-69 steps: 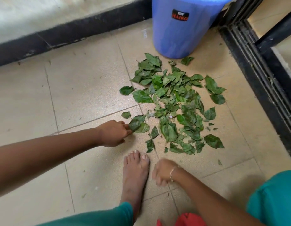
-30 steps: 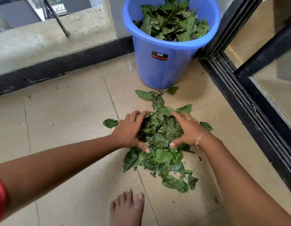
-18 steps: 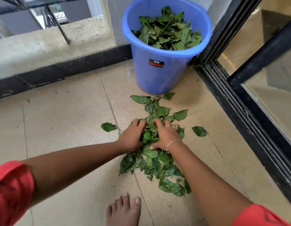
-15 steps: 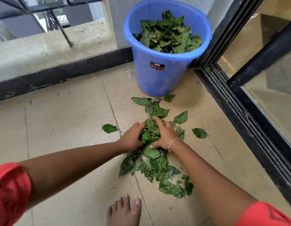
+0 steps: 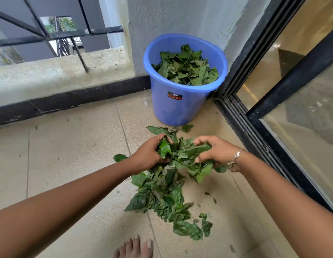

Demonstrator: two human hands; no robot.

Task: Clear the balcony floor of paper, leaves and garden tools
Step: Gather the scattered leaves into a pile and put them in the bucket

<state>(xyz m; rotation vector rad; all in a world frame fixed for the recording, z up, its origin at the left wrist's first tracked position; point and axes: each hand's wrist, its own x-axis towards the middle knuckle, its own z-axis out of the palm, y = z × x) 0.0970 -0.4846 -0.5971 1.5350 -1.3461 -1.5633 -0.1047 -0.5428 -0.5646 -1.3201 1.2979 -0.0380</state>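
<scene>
- Gripping a bunch of green leaves (image 5: 184, 155) from both sides, the left hand (image 5: 148, 155) and right hand (image 5: 213, 151) face each other, fingers curled round it.
- More loose leaves (image 5: 162, 200) lie on the tiled floor (image 5: 68, 155) below the hands, nearer the person.
- A single leaf (image 5: 119, 157) sits just left of the left hand.
- Beyond the hands stands a blue bucket (image 5: 189, 107) with leaves inside.
- A bracelet (image 5: 235, 158) rings the right wrist, and a door track (image 5: 242, 127) runs right of that hand.
</scene>
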